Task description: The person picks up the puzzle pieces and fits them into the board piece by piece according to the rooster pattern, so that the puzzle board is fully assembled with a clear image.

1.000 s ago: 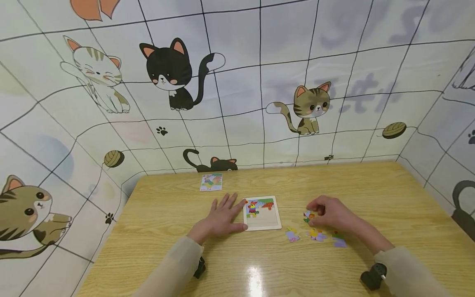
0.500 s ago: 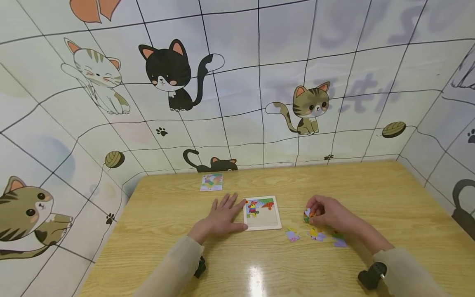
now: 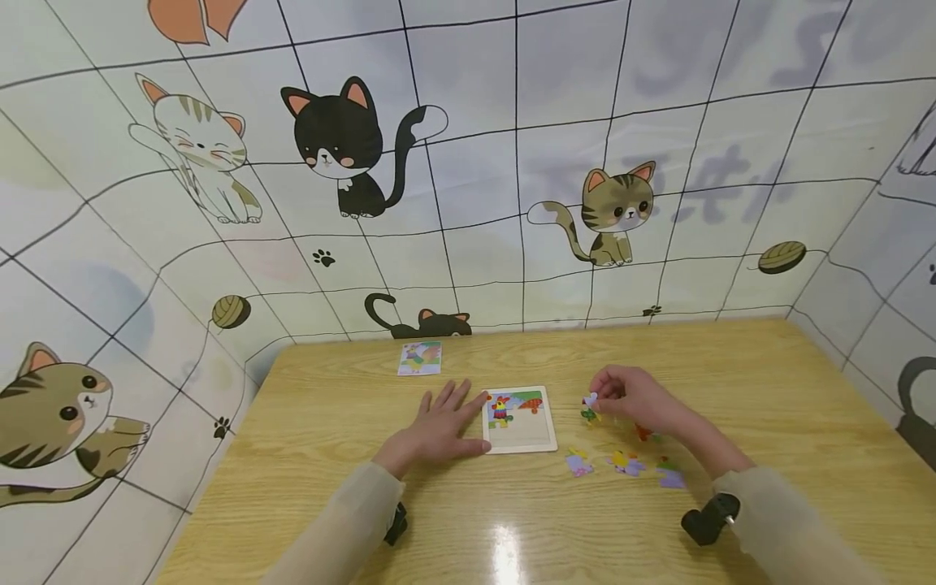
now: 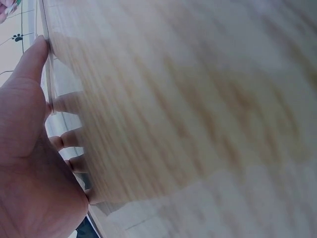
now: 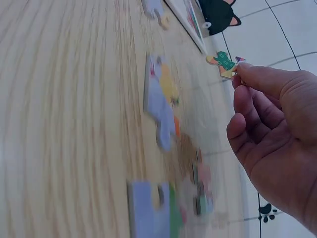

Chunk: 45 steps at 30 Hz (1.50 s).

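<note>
A small picture card (image 3: 420, 358) lies near the back edge of a wood-grain table (image 3: 351, 520). In front of it, a person's left hand (image 3: 437, 432) rests palm down, fingers spread wide, index finger and thumb touching the left side of a white-rimmed jigsaw tray (image 3: 522, 448). Pieces fill the tray's upper part, among them a bright bird figure (image 3: 500, 408) and a red-orange patch (image 3: 531, 401); most of the lower part shows bare backing. Should the left hand shift or press unevenly, the tray could slide and jar those pieces out of line.

To the right, a lilac jigsaw piece (image 3: 578, 463) lies on the table. Beyond it, a green-and-yellow jigsaw piece (image 3: 589, 410) is raised and tilted, apart from the tray, pinched at one edge between thumb and fingertip. So small a hold could let it twist or drop; turned the wrong way, its knobs could catch on its neighbours. A yellow-and-lilac piece (image 3: 626, 462) lies below the right hand (image 3: 638, 402), a red piece (image 3: 643, 433) partly hidden beneath it, where a low wrist could brush it aside. A green-and-lilac piece (image 3: 669, 473) lies farthest right.
</note>
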Each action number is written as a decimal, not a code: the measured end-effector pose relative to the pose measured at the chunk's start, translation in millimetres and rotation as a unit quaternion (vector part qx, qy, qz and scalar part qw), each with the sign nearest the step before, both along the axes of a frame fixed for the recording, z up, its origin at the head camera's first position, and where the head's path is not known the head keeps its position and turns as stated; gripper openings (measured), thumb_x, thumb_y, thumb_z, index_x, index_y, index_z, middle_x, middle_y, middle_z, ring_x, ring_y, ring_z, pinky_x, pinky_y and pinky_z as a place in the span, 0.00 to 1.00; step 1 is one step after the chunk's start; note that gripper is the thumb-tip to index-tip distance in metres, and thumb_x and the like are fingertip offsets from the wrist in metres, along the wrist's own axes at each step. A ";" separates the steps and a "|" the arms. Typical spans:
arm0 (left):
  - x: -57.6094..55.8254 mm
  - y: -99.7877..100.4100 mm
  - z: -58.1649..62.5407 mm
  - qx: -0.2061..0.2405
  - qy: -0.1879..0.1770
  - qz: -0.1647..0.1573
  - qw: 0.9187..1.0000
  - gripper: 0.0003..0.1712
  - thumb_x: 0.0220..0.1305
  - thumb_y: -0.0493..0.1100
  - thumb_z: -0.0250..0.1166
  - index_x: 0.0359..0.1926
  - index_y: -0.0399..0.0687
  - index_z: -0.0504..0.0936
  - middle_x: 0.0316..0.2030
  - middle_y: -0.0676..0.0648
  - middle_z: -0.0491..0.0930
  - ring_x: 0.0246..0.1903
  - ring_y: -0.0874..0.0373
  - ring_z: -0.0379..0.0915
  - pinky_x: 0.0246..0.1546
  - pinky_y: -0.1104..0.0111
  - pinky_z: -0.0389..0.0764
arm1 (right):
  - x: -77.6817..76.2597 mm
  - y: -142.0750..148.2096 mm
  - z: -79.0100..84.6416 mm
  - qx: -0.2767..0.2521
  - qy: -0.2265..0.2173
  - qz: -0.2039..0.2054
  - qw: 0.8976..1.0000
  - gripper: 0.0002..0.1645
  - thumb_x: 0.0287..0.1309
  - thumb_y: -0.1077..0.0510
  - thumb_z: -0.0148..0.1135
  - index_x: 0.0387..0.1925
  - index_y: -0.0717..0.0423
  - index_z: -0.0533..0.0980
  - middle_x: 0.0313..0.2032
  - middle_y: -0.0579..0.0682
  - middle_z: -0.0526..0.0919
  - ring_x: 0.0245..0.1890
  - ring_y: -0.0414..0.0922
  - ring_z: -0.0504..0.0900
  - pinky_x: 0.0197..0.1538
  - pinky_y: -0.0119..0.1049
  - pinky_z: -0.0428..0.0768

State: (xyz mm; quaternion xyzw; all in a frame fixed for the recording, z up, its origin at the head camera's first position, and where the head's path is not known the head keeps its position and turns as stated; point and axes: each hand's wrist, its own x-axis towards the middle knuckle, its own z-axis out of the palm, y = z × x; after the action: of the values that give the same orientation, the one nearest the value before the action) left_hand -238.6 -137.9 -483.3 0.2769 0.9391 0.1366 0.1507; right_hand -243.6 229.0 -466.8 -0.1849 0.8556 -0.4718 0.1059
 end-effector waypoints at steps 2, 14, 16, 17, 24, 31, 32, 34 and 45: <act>-0.6 0.5 -0.8 0.003 -0.001 0.001 1.000 0.49 0.71 0.69 0.58 0.83 0.57 0.52 0.81 0.40 0.41 0.79 0.38 0.29 0.71 0.34 0.35 | -2.1 -8.9 -1.2 -0.011 -0.001 -0.001 1.000 0.09 0.64 0.65 0.69 0.43 0.63 0.77 0.35 0.52 0.81 0.34 0.47 0.78 0.34 0.34 0.77; -1.3 -0.8 -4.3 0.004 -0.003 0.001 1.000 0.49 0.71 0.68 0.58 0.83 0.57 0.52 0.81 0.39 0.40 0.79 0.38 0.30 0.71 0.34 0.36 | -6.8 -64.5 -14.8 -0.060 -0.010 0.014 0.998 0.12 0.64 0.66 0.68 0.45 0.67 0.77 0.35 0.53 0.80 0.31 0.46 0.78 0.31 0.35 0.78; -1.4 -1.3 -4.3 0.004 -0.002 0.000 1.000 0.49 0.71 0.68 0.58 0.83 0.56 0.52 0.81 0.39 0.41 0.79 0.37 0.30 0.71 0.34 0.37 | -6.8 -71.4 -17.7 -0.066 -0.010 0.018 0.998 0.11 0.64 0.66 0.68 0.45 0.67 0.76 0.35 0.53 0.80 0.30 0.46 0.77 0.31 0.36 0.79; -1.6 -1.5 -4.6 0.002 -0.002 0.000 1.000 0.49 0.71 0.68 0.58 0.83 0.56 0.52 0.81 0.39 0.41 0.79 0.38 0.30 0.71 0.34 0.37 | -6.8 -74.6 -18.9 -0.069 -0.008 0.021 0.997 0.10 0.64 0.66 0.68 0.44 0.67 0.77 0.34 0.53 0.80 0.30 0.46 0.77 0.31 0.36 0.79; -1.8 -1.1 -4.2 0.001 -0.007 0.007 1.000 0.49 0.70 0.69 0.58 0.82 0.58 0.52 0.81 0.40 0.41 0.79 0.39 0.30 0.71 0.34 0.36 | -7.5 -97.1 -26.3 -0.061 0.009 0.005 0.998 0.08 0.62 0.68 0.68 0.42 0.66 0.78 0.32 0.51 0.81 0.27 0.42 0.76 0.27 0.31 0.77; -2.1 -0.6 -4.6 0.000 -0.007 0.008 1.000 0.49 0.71 0.70 0.57 0.83 0.58 0.52 0.81 0.41 0.40 0.79 0.39 0.29 0.72 0.35 0.36 | -9.6 -111.5 -31.4 -0.032 0.018 -0.035 0.999 0.10 0.60 0.69 0.69 0.44 0.66 0.82 0.33 0.48 0.82 0.32 0.43 0.78 0.34 0.32 0.78; -1.9 -0.4 -4.1 -0.001 -0.007 0.007 1.000 0.49 0.71 0.70 0.57 0.83 0.59 0.52 0.81 0.41 0.40 0.79 0.39 0.29 0.72 0.35 0.35 | -9.9 -112.6 -31.7 -0.027 0.019 -0.038 0.999 0.10 0.60 0.68 0.69 0.44 0.66 0.82 0.32 0.48 0.83 0.33 0.43 0.79 0.34 0.32 0.79; -1.9 0.0 -3.9 -0.001 -0.006 0.005 1.000 0.48 0.71 0.70 0.57 0.83 0.58 0.52 0.81 0.41 0.40 0.79 0.38 0.29 0.71 0.35 0.35 | -10.4 -114.2 -31.7 -0.017 0.020 -0.046 0.999 0.09 0.60 0.68 0.69 0.43 0.65 0.82 0.32 0.47 0.82 0.33 0.42 0.79 0.35 0.33 0.79; -1.9 -0.1 -2.4 0.002 -0.004 0.002 1.000 0.48 0.71 0.69 0.57 0.83 0.57 0.52 0.81 0.40 0.41 0.79 0.39 0.29 0.71 0.34 0.36 | -9.1 -118.4 -28.5 0.030 0.041 -0.031 0.998 0.08 0.62 0.68 0.67 0.43 0.65 0.83 0.31 0.45 0.81 0.32 0.41 0.77 0.37 0.34 0.77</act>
State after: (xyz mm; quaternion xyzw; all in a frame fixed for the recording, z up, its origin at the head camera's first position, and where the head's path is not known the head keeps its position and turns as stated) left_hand -240.5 -138.0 -485.7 0.2748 0.9387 0.1398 0.1540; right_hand -252.7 110.6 -495.2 -0.1743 0.8781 -0.4413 0.0614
